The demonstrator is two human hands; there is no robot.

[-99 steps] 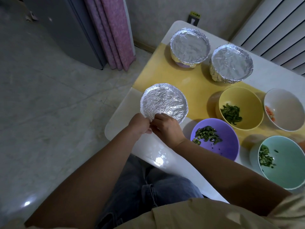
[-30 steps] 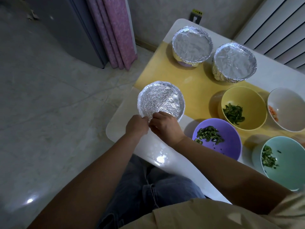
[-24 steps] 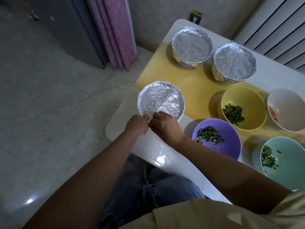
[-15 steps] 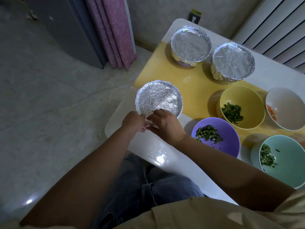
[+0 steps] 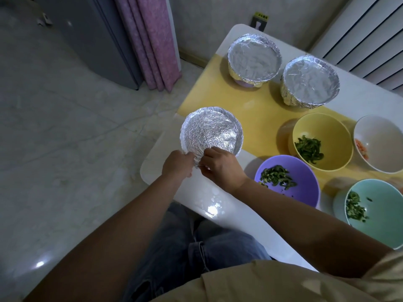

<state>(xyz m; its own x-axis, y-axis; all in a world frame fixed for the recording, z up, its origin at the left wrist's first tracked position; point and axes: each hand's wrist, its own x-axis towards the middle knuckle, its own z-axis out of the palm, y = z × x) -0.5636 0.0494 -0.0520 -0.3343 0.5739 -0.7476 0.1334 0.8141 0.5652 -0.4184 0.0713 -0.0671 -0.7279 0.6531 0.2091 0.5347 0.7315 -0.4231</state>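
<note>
Fingers of the right hand are curled and held close together. They pinch the foil edge on the near side of a foil-covered bowl. The left hand is just beside it with its knuckles up. Its fingers curl onto the same bit of foil, so the two hands almost touch.

The foil-covered bowl sits near the left corner of the white table, right by the edge of the yellow mat. To the right of the hands are a purple bowl and a yellow bowl, both with chopped green bits inside. Past those are a white bowl and a light green bowl. At the far end of the mat, a wrapped bowl and a second wrapped bowl stand side by side. A pink curtain hangs by the wall.
</note>
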